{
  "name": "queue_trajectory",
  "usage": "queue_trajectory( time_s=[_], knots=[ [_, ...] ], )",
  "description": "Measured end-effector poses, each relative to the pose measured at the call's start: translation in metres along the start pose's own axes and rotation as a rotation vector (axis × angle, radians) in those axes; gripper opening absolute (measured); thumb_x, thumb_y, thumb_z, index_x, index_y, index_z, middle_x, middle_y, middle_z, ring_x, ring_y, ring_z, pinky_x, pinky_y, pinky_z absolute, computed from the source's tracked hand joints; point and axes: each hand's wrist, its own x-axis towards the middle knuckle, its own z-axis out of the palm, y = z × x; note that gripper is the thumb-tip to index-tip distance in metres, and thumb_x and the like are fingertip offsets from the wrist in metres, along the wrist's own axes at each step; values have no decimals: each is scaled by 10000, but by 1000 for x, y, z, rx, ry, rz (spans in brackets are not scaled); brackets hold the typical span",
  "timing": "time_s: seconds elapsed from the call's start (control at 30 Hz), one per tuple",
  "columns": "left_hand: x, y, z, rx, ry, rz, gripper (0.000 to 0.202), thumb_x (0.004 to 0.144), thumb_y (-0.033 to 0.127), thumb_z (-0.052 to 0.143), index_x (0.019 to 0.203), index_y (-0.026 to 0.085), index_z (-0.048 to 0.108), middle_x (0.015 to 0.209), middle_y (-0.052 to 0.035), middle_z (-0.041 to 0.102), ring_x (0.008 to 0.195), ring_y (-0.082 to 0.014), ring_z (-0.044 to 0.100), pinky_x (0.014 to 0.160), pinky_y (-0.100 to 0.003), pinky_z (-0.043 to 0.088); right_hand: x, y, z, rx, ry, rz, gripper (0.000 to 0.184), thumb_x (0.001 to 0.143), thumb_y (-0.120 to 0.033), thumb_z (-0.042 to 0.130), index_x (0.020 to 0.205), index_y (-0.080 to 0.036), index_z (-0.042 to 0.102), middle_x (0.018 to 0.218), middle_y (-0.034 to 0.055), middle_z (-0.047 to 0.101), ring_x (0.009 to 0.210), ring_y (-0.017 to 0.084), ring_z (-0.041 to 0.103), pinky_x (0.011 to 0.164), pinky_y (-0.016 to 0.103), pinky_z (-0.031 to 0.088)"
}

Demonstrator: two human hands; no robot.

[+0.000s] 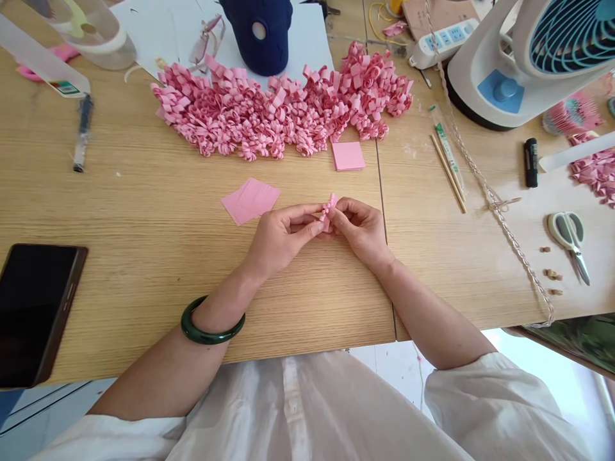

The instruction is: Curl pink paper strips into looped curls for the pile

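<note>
Between both hands is a small pink paper piece [329, 206] with curled strips along it. My left hand [284, 234] pinches its left side with thumb and fingers. From the other side my right hand [359, 229] grips it between thumb and bent fingers. Part of the piece is hidden behind the fingertips. Fanned pink paper sheets [250, 200] lie left of the hands, and a stack of pink squares [348, 156] sits just beyond them. Farther back spreads a long heap of curled pink paper flowers [269, 115].
A phone [36, 314] lies at the left edge. Behind the flowers stands a dark blue object [262, 38]. To the right are a fan [504, 70], a power strip [444, 42], a twisted cord [480, 179], scissors [569, 237] and a black marker [531, 162].
</note>
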Motion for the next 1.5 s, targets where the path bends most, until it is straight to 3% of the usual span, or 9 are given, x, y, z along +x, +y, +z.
queue_trajectory(
  time_s=[0.13, 0.27, 0.5, 0.7, 0.83, 0.97, 1.1, 1.2, 1.5],
  knots=[
    [-1, 5, -1, 0, -44, -44, 446, 868, 360, 754, 1281, 191, 735, 1086, -86, 801, 925, -250, 784, 776, -390, 689, 1, 2, -1, -18, 17, -4, 463, 788, -620, 783, 695, -187, 650, 661, -16, 650, 586, 81, 538, 551, 228, 457],
    [0, 7, -1, 69, -48, -14, 359, 888, 381, 715, 1174, 175, 783, 1089, -77, 800, 951, -242, 776, 821, -374, 676, 2, 3, -1, -23, 11, -13, 472, 768, -624, 795, 688, -187, 635, 660, -21, 644, 583, 80, 538, 560, 230, 468],
    [0, 9, 0, 78, 104, 22, 408, 860, 465, 772, 1138, 167, 757, 1018, -73, 780, 936, -197, 743, 870, -316, 631, -2, 7, -1, -107, -17, -32, 440, 823, -600, 767, 743, -184, 646, 728, 2, 663, 587, 93, 565, 557, 257, 458],
    [0, 6, 7, -4, 193, 43, 528, 643, 319, 937, 1061, 185, 645, 956, -19, 704, 892, -156, 705, 809, -276, 623, -8, 8, 1, -354, -19, -245, 411, 900, -554, 707, 717, -194, 626, 703, -5, 608, 622, 99, 500, 569, 270, 392],
    [1, 4, 8, 5, 174, 33, 290, 758, 347, 864, 900, 183, 672, 829, -2, 706, 712, -124, 678, 691, -249, 591, -9, 8, 2, -385, -78, -330, 339, 956, -456, 672, 737, -197, 668, 750, 18, 664, 655, 110, 558, 595, 281, 422],
    [1, 3, 4, 80, 198, 38, 208, 856, 388, 783, 879, 188, 732, 812, -10, 740, 695, -137, 694, 711, -268, 591, -9, 6, 3, -316, -89, -286, 298, 960, -439, 670, 778, -204, 685, 786, 23, 688, 688, 120, 599, 639, 291, 478],
    [-1, 5, 4, 139, 187, 78, 188, 873, 382, 764, 887, 194, 760, 832, -17, 764, 752, -153, 716, 761, -273, 595, -8, 5, 4, -227, -12, -199, 325, 915, -507, 711, 794, -210, 656, 795, 24, 665, 724, 136, 610, 627, 290, 498],
    [-2, 7, 5, 164, 162, 95, 160, 878, 341, 749, 859, 182, 756, 784, -12, 755, 708, -142, 699, 741, -264, 586, -8, 4, 4, -202, 29, -211, 320, 909, -498, 723, 786, -212, 647, 802, 22, 650, 735, 134, 606, 635, 289, 502],
    [-3, 9, 6, 206, 188, 78, 154, 890, 338, 704, 863, 192, 745, 791, -16, 750, 687, -145, 684, 722, -276, 579, -10, 2, 5, -151, 20, -162, 359, 878, -550, 736, 801, -209, 653, 833, 23, 641, 717, 127, 609, 604, 280, 520]
  ],
)
